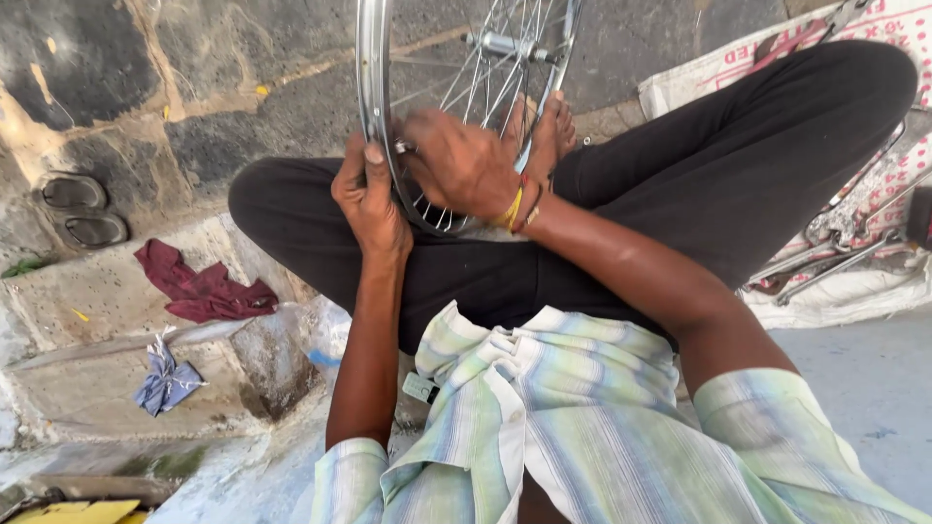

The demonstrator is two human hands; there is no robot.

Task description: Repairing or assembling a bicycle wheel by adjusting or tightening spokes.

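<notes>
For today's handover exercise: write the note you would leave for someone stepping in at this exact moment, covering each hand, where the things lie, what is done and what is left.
Left hand: grip closed on the wheel rim, thumb on its outer face, holding it upright over the crossed legs.
Right hand: inside the rim at the spokes, fingers closed on a small metal part by the rim; what it is cannot be told.
Hub sits at the top of view.
Metal tools lie on the white sack to the right; red rag and blue rag lie to the left.
Done or left: cannot tell.

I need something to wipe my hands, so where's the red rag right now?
In the head view, the red rag lies crumpled on the stone step at the left, below the sandals.
</notes>
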